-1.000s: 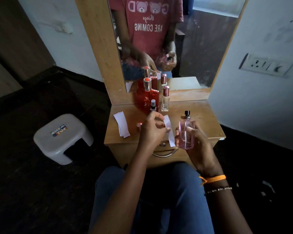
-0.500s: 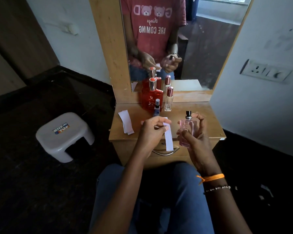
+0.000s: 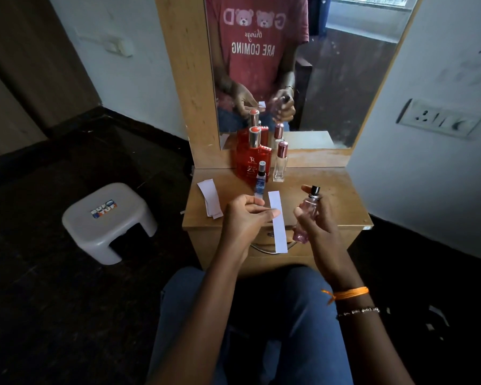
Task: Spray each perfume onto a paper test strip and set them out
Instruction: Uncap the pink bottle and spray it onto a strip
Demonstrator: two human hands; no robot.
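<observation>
A: What has the left hand (image 3: 246, 218) got?
B: A white strip (image 3: 277, 220), pinched at its edge between thumb and fingertips, about halfway down. The strip hangs upright in the air above the front edge of the table (image 3: 342, 195), its lower end in front of the drawer handle (image 3: 270, 249)

A: And the right hand (image 3: 317, 220)?
B: It is wrapped round a pink bottle (image 3: 306, 215), fingers closed on the glass, with the forefinger raised just behind the black nozzle (image 3: 315, 191). The bottle tilts a little and sits just beside the strip, not touching it

A: Where are the other perfumes?
B: At the back of the table against the mirror (image 3: 317, 79): a large red bottle (image 3: 252, 162), a small blue bottle (image 3: 260, 180) right in front of it, and a slim clear bottle (image 3: 280, 162) with a pink cap to its right

A: Any more strips?
B: A small pile of paper (image 3: 210, 198) lies on the left part of the table, well apart from the hands. How many pieces it holds I cannot tell

A: Anything off the table?
B: A grey stool (image 3: 106, 220) on the dark floor to the left, and a socket (image 3: 439, 120) on the right wall
</observation>
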